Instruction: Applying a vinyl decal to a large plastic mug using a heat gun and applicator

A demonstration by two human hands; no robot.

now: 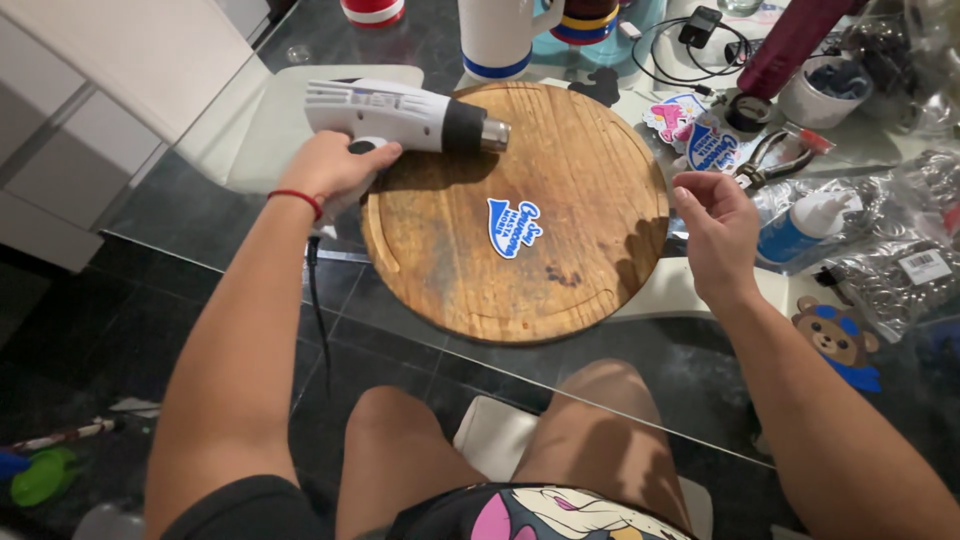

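Left hand (335, 165) grips white heat gun (400, 113) over round wooden board (590, 170); blue sticker (513, 227) at centre; right hand (718, 235) loosely curled beside board.

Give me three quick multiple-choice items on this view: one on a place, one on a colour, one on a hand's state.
1. Where does the blue-and-white sticker lie?
A. on the round wooden board
B. on the floor
C. on the white mug

2. What colour is the heat gun body?
A. red
B. white
C. green

3. What is the left hand doing?
A. resting flat on the knee
B. gripping the heat gun's handle
C. holding pliers

Answers: 1 A, the sticker sits near the board's middle. 2 B, the body is white with a dark nozzle end. 3 B, its fingers wrap the handle; the right hand holds nothing visible.
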